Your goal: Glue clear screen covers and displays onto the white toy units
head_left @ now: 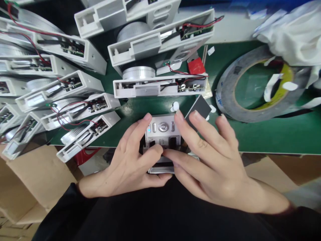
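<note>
A small silver-and-white compact camera [163, 127] is held close to the front edge of the bench, its button panel facing up and a small blue light glowing at its left. My left hand [135, 155] wraps around its left side, with the thumb over the open lower part. My right hand [213, 164] is on its right side. The right index fingertip reaches into the opening, with the thumb just below; whatever they pinch is hidden. The other right fingers are raised and spread. A dark rectangular piece [199, 110] lies behind the right fingers.
Several open white camera housings [160, 86] with red and black wires stand at the left and back. A large tape roll [225, 90] lies at right near crumpled white material [293, 33]. A red block [196, 66] sits behind. Cardboard [37, 174] is below left.
</note>
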Tool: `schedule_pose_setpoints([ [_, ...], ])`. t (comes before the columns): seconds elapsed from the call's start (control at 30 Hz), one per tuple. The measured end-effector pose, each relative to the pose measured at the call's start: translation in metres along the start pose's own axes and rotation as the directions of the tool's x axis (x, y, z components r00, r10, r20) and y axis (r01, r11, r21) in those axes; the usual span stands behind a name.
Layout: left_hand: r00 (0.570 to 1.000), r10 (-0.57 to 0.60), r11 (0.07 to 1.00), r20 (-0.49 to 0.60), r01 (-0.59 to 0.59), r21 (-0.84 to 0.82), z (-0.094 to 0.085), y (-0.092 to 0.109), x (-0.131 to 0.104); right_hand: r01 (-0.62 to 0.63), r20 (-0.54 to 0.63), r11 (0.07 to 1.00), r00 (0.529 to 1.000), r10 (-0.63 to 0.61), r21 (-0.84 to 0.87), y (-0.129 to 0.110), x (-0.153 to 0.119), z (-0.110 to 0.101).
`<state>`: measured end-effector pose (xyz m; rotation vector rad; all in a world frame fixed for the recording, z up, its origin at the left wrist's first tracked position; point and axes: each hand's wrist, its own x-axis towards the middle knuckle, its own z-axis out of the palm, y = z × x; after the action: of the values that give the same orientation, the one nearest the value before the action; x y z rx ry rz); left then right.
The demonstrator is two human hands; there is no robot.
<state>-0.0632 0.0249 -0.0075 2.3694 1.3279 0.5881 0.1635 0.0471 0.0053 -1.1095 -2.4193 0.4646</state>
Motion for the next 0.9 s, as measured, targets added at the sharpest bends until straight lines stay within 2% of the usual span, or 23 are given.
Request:
schedule_pose_setpoints([
  [0.17, 1.000, 0.000, 1.000, -0.002, 0.000, -0.014, 0.000, 0.000, 0.001, 0.014, -0.002, 1.000, 1.000, -0.014, 0.009, -0.001, 0.001, 0.000],
  [0.37, 0.997, 0.018, 1.000, -0.075, -0.018, -0.001, 0.007, -0.003, -0.002, 0.018, -0.002, 1.000, 1.000, -0.018, 0.006, -0.001, 0.006, 0.001],
  [0.57, 0.980, -0.045, 0.988, -0.194, 0.015, -0.153, 0.018, -0.006, -0.007, 0.066, 0.067, 0.997, 0.996, -0.064, -0.037, -0.003, 0.015, -0.003],
  [0.73, 0.973, -0.156, 0.972, -0.168, 0.121, -0.201, 0.021, -0.002, -0.015, 0.029, 0.066, 0.997, 0.998, -0.024, -0.070, -0.009, 0.020, -0.002],
  [0.9, 0.975, -0.111, 0.964, -0.193, 0.058, -0.261, 0.024, -0.007, -0.015, 0.042, 0.138, 0.997, 0.990, -0.033, -0.063, -0.011, 0.032, -0.001],
])
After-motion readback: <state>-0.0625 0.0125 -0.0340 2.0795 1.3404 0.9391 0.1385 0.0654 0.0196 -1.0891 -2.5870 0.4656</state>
